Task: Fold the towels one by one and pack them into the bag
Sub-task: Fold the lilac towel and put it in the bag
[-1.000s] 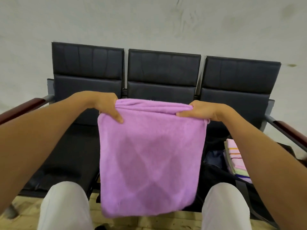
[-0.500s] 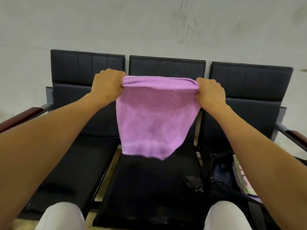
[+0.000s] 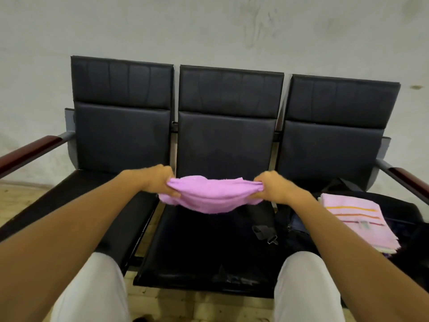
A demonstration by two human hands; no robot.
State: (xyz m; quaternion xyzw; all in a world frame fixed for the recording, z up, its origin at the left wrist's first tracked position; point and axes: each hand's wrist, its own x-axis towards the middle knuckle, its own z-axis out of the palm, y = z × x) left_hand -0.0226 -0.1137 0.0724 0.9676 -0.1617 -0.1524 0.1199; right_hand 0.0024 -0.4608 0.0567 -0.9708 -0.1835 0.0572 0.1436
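Purple towel [image 3: 210,196] hangs bunched between both hands above the middle seat [image 3: 197,247], long axis running left to right. Left hand [image 3: 154,182] and right hand [image 3: 275,188] each pinch an end. Rightward, probably nearer the right hand, sits the dark bag [image 3: 383,208].

A purple towel [image 3: 210,196], folded into a thick band, hangs stretched just above the middle seat of the bench, sagging a little in the middle. The left hand [image 3: 157,182] grips its left end and the right hand [image 3: 274,188] grips its right end, fingers curled round the cloth. To the right, a folded pink towel [image 3: 357,219] with orange and red stripes lies flat on top of a dark bag [image 3: 399,210] on the right seat; whether the bag's mouth is open is hard to tell in the shadow.
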